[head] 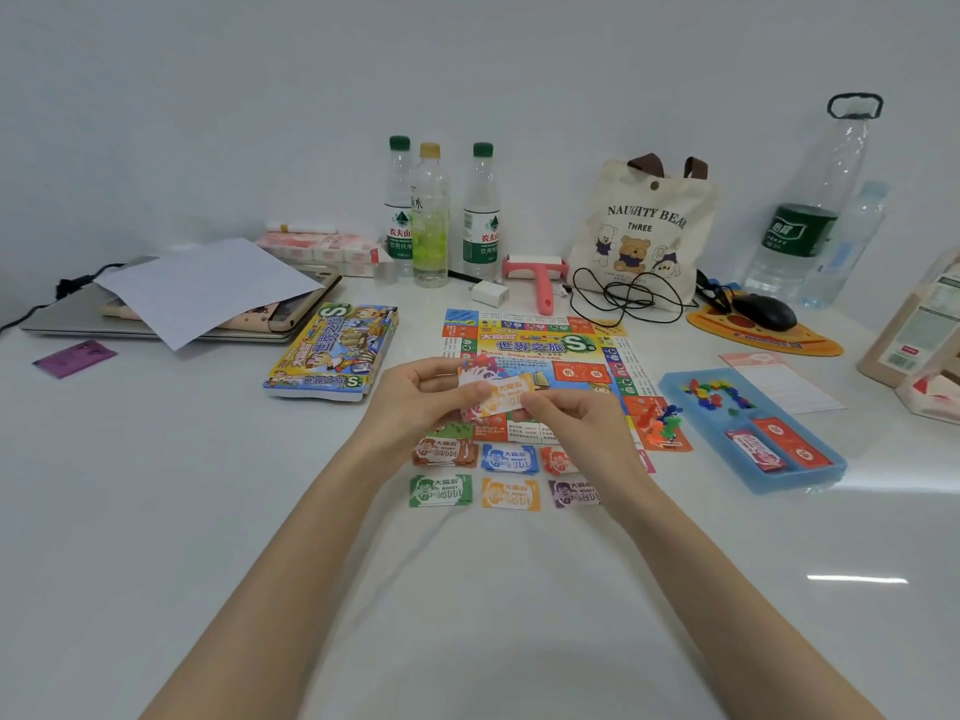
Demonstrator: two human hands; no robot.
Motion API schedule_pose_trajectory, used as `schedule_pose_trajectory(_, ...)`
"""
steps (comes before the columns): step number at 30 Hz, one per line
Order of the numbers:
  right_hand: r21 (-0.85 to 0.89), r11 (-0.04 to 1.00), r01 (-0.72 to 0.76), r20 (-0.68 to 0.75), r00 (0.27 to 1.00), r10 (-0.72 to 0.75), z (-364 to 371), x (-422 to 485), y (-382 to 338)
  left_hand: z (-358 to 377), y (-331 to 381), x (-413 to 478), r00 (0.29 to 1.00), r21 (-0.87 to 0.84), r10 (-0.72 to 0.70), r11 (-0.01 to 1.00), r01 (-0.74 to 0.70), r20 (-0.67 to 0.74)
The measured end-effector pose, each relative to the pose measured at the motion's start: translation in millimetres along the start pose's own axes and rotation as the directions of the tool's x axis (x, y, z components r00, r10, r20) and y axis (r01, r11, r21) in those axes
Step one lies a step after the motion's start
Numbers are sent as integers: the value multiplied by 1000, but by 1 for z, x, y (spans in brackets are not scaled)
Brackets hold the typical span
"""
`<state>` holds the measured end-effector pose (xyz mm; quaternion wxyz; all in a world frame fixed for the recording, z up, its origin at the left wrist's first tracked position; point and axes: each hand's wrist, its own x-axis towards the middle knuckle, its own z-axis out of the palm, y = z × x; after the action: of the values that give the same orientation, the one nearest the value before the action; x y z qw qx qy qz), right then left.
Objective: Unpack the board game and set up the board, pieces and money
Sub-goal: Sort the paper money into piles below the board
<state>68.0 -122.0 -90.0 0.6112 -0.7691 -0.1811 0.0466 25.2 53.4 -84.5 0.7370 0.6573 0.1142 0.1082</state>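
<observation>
The colourful game board (540,350) lies unfolded on the white table. Over its near half, my left hand (415,394) holds a fanned stack of play money (493,389), and my right hand (566,415) pinches an orange note at the stack's front. Sorted money piles lie in two rows at the board's near edge: brown (444,452), blue (509,458), red (558,459), green (440,490), orange (510,493), purple (574,493). Small plastic pawns (662,420) sit on the board's right corner. The game box (332,350) rests to the left.
A blue plastic tray (810,472) at the right holds small coloured pieces and card packs. Behind the board stand three bottles (431,215), a pink lint roller (540,278), a charger with cable, a tote bag (641,226) and a mouse (763,311). A laptop under paper (202,288) lies far left.
</observation>
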Motion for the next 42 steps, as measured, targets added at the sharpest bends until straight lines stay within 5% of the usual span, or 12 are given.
schedule_pose_trajectory(8, 149, 986, -70, -27, 997, 75, 0, -3, 1, -1, 3, -1, 1000, -61, -8, 998, 8, 5)
schedule_pose_trajectory(19, 5, 999, 46, -125, 991, -45, 0, -3, 2, -1, 3, -2, 999, 79, 38, 996, -37, -19)
schedule_pose_trajectory(33, 34, 996, -85, 0, 996, 85, -24, -6, 0, -14, -1, 5, 991, -81, 34, 996, -45, -127)
schedule_pose_trajectory(42, -370, 924, -102, 193, 964, 183, -23, -13, 7, -16, -4, 7, 984, -123, -2, 992, -21, -180)
